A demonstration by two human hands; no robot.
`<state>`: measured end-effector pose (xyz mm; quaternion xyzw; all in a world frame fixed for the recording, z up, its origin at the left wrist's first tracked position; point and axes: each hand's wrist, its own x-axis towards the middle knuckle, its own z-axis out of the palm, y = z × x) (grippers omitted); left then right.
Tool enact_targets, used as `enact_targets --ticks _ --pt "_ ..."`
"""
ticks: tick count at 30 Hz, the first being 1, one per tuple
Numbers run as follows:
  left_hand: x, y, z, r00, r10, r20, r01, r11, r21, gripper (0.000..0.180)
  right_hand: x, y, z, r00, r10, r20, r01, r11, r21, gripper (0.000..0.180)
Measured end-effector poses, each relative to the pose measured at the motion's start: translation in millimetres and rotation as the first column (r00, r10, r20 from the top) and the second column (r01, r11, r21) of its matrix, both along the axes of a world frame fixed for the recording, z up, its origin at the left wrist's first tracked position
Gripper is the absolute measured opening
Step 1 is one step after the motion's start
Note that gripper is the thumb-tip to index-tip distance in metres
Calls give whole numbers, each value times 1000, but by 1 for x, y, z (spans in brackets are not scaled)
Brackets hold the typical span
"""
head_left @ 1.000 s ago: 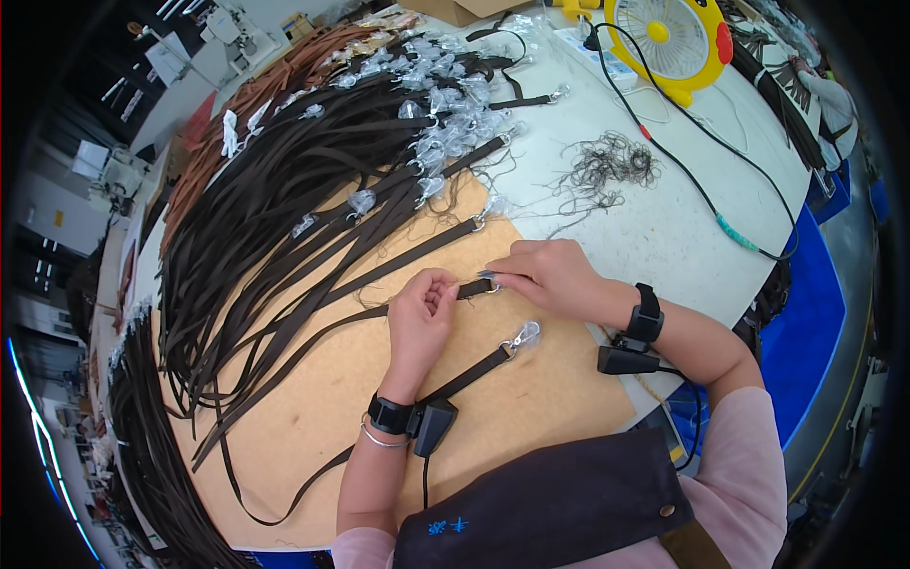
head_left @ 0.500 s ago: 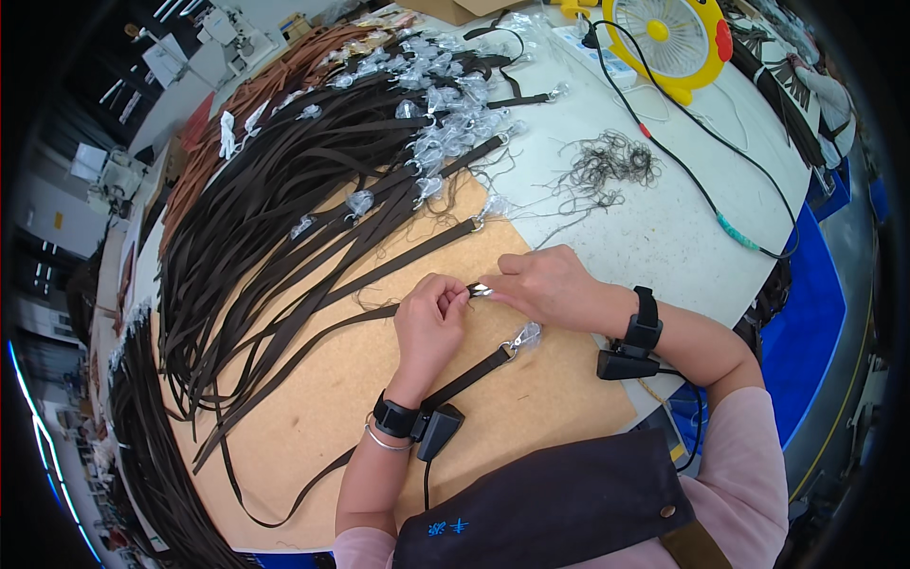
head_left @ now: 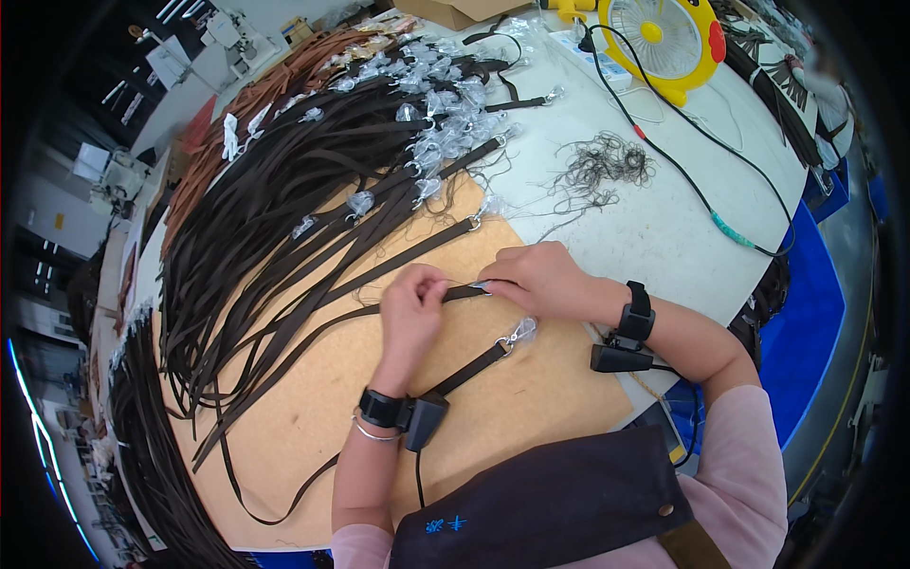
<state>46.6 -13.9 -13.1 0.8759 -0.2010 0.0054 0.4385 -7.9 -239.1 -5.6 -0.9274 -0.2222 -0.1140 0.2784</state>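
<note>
Both hands have closed together: left hand (head_left: 412, 308) and right hand (head_left: 536, 280) pinch one dark strap (head_left: 462, 293) between them; a finished-looking strap (head_left: 469, 368) lies below, the pile (head_left: 284, 209) beyond waits.

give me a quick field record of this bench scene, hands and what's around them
left hand: pinches a dark brown strap
right hand: grips the same strap at its plastic-wrapped metal end
nearby strap: lies just below the hands, clasp wrapped in plastic
strap pile: many dark straps fanned out to the left
board: tan, under the hands
fan: yellow, far side of the table
loose threads: on the white table
</note>
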Motion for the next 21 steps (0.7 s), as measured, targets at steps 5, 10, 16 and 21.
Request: enact_targets --ticks 5,10,16,21 --pt "55 63 38 841 146 520 -363 866 344 11 2 -14 1 961 -15 -277 91 960 264 31" --pt "38 63 52 788 20 615 -361 825 436 41 4 -19 7 935 -110 -336 134 990 49 33" --pt "-6 -3 32 894 -358 270 251 899 360 22 6 -17 -7 951 -51 -304 117 972 203 25" --pt "-8 -2 22 932 -305 196 244 928 283 18 6 -12 -7 975 -35 -219 84 972 220 22"
